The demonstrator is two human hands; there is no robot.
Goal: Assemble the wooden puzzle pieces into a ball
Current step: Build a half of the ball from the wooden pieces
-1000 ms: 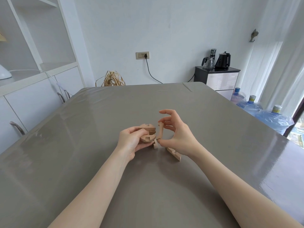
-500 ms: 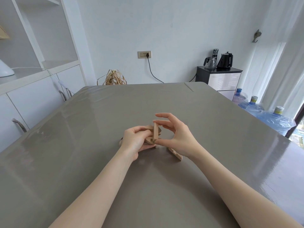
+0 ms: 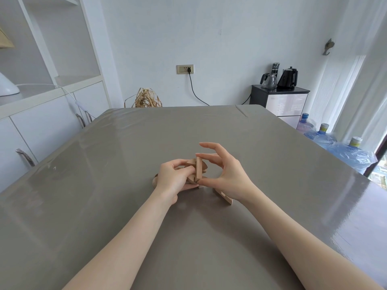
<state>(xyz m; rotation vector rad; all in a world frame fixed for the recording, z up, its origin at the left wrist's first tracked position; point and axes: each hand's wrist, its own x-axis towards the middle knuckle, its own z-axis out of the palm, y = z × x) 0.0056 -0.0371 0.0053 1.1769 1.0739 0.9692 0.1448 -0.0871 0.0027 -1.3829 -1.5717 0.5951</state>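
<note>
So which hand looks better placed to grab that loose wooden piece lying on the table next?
Probably the right hand: the loose piece lies just beneath its wrist, and it only pinches one upright piece. The left hand grips the part-built ball.

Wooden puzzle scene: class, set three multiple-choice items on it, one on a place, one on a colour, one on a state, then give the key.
1. Where does the loose notched piece lie?
A. on the table under the right wrist
B. on the shelf
C. on the black cabinet

2. What colour is the table?
A. white
B. grey
C. red

3. What is the right hand doing?
A. resting flat
B. pinching an upright flat piece against the half-built ball
C. holding a kettle

Key: A, it lies below the wrist; B, grey top; B, thumb and finger clamp its ends while the left hand grips the ball.
</note>
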